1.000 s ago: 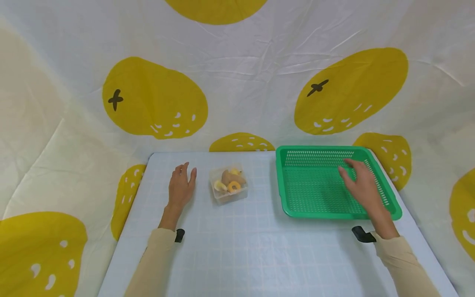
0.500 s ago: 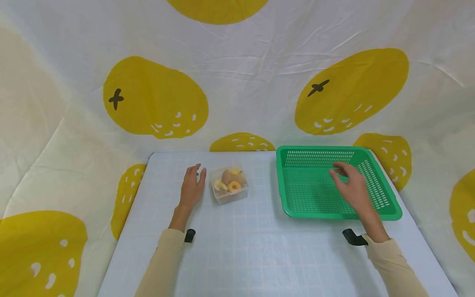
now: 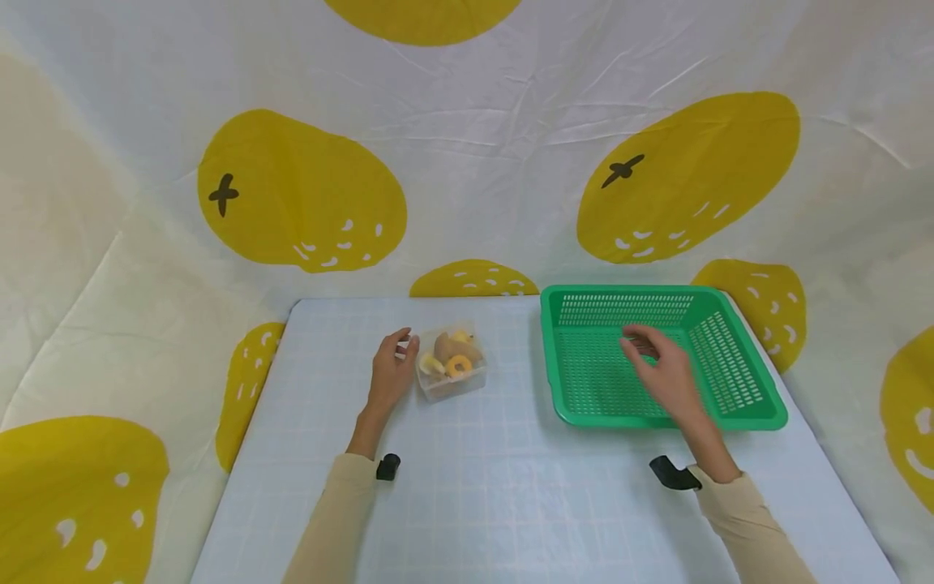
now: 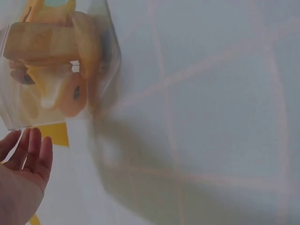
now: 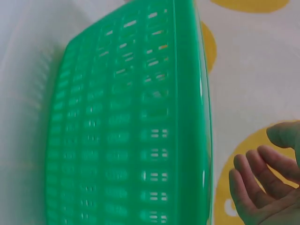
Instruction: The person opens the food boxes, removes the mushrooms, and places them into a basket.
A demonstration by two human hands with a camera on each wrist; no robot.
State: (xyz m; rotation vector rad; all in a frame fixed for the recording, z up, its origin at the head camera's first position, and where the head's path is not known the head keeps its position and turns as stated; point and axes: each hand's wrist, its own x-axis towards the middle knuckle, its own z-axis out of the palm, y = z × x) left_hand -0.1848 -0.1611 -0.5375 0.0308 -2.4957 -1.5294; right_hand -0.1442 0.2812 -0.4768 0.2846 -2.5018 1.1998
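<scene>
Hands (image 3: 394,375), two, one clear box (image 3: 450,367), one green basket (image 3: 660,357)

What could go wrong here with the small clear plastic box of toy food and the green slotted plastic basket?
The left hand is right beside the small clear plastic box with fingers relaxed, not gripping; a sideways nudge might slide or tip the box and spill its toy food pieces. The right hand hangs over the green slotted plastic basket, which sits close to the table's right edge, so a bump could push it off.
</scene>
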